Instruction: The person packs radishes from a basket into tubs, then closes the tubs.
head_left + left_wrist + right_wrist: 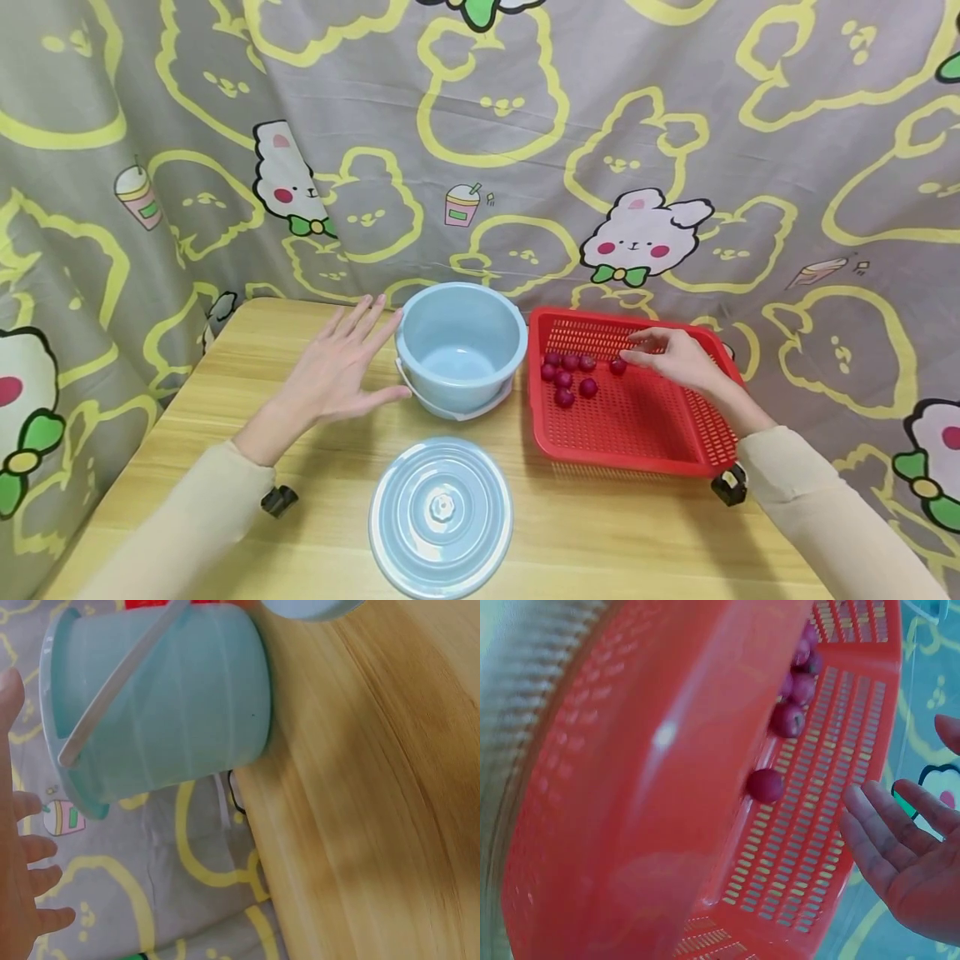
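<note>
A light blue bucket (461,333) stands upright, its pale handle lowered at the front. My left hand (337,367) is spread beside the bucket's left rim; in the left wrist view its fingers (37,879) show at the left edge, near the bucket (165,697). To the right, a red basket (630,454) holds several dark red round fruits (564,379) at its left side. My right hand (675,358) hovers over the basket by a single fruit (618,366). In the right wrist view, that hand (922,862) has its fingers extended with nothing held, apart from the fruit (765,785).
A light blue lid (441,533) with a knob lies on the wooden table (577,533) in front of the bucket. Small black objects sit near the left forearm (280,501) and by the basket's front right corner (730,485). A patterned curtain (360,100) hangs behind the table.
</note>
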### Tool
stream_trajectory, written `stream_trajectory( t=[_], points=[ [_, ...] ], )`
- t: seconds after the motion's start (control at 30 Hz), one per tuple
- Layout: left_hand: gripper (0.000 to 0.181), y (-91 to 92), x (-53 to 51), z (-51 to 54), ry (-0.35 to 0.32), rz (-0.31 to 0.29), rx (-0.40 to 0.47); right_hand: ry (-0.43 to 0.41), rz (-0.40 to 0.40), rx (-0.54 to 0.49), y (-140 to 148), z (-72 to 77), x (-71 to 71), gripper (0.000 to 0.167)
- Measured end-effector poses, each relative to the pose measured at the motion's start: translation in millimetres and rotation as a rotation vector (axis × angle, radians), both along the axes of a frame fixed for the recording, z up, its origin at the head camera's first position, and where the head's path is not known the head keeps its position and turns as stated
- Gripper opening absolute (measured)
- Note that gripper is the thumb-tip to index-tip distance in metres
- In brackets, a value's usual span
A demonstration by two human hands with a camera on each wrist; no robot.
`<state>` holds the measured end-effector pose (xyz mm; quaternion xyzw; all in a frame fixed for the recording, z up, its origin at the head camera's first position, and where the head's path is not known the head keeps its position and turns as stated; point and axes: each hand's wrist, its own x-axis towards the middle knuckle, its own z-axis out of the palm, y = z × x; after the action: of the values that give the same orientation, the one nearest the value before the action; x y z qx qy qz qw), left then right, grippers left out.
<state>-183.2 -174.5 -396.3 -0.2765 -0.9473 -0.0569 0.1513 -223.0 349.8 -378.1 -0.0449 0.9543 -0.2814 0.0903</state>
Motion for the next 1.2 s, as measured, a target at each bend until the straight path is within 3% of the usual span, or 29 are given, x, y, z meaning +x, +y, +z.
stream_trajectory(
  t=[0.47, 0.8, 1.2],
  points=[
    [0.104, 4.9, -4.7, -1.3, -0.025, 0.004, -0.006, -0.189, -0.034, -0.176, 17.2, -9.0, -25.7, 0.067],
    [0.102, 8.2, -6.1, -1.7, -0.043, 0.004, -0.006, -0.249, -0.040, -0.197, 20.3, -6.0, -39.3, 0.065],
    [0.098, 9.8, -9.1, -3.7, -0.065, 0.009, -0.008, -0.315, -0.054, -0.211, 29.0, -24.1, -53.8, 0.063]
  ],
)
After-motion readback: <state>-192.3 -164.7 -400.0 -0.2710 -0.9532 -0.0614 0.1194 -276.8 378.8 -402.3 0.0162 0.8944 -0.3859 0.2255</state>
